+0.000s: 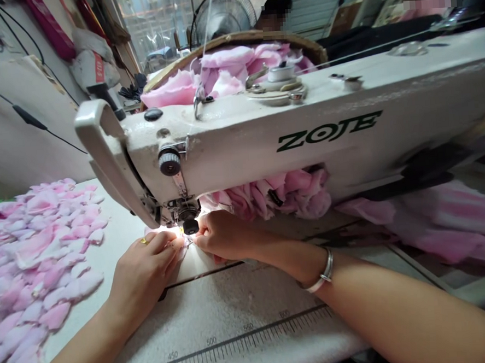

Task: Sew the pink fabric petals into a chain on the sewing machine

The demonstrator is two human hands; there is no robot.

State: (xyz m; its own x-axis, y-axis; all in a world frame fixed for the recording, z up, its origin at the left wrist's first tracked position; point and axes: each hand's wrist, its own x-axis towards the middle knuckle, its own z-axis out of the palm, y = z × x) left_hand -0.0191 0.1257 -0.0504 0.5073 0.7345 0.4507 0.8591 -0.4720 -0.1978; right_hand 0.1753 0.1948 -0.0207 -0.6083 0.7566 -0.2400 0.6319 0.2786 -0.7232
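**Soft cloth piece (184, 249): best steadied by its edges**

We find it on the tabletop (234, 313), under the lit end of the sewing machine (224, 150), mostly hidden between the hands. Our left hand (147, 264) has its fingers bent and drawn together; our right hand (225, 234) is curled in on the other side. Whether either truly pinches the cloth, we cannot tell.

Judging by the pink pieces (44, 243) spread at the left and the crumpled pink bundle (263, 196) behind the right hand, we expect it to be light and limp, easily puckered but hardly fragile. We would hold its outer edges with flat fingertips.
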